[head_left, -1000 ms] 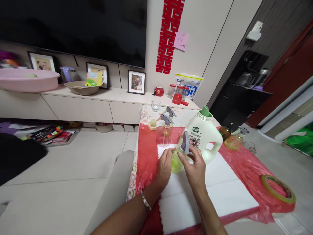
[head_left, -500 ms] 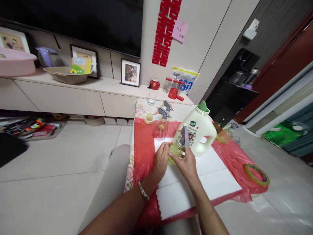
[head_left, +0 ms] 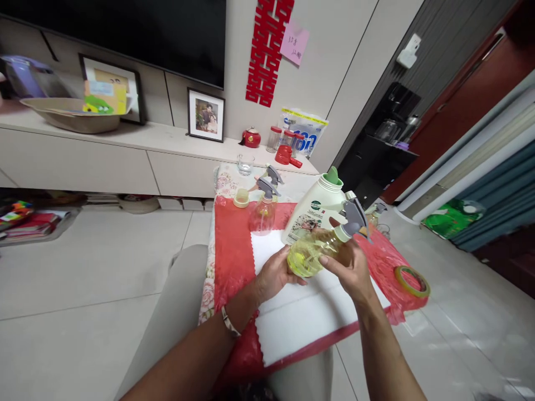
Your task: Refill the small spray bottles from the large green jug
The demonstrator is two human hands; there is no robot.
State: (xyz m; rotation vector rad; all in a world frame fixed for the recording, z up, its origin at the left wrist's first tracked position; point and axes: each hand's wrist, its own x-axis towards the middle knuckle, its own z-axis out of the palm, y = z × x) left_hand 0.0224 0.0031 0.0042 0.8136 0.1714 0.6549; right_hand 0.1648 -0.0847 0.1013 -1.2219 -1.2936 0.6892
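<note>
A clear yellowish spray bottle [head_left: 311, 253] with a grey trigger head is tilted in the air, its head pointing to the upper right. My right hand [head_left: 349, 267] grips it near the neck, thumb across the front. Around its base curls my left hand [head_left: 278, 273], supporting the bottom. Just behind stands a large white jug [head_left: 315, 209] with an open neck and a green piece in its mouth. A pinkish clear spray bottle [head_left: 264, 217] stands to the left, with another grey trigger head [head_left: 275, 174] behind it. A cream cap [head_left: 241, 197] sits nearby.
White sheet [head_left: 309, 317] lies over red plastic [head_left: 232, 245] on the table. A roll of tape [head_left: 412, 280] is at the right edge. Another spray bottle [head_left: 373, 217] stands behind the jug. A glass cup [head_left: 246, 164] is at the back, before a cabinet holding jars and frames.
The yellowish spray bottle has gone from upright to tilted rightward and been lifted off the sheet. My right hand moved right with it; my left hand turned under its base. The view shifted right.
</note>
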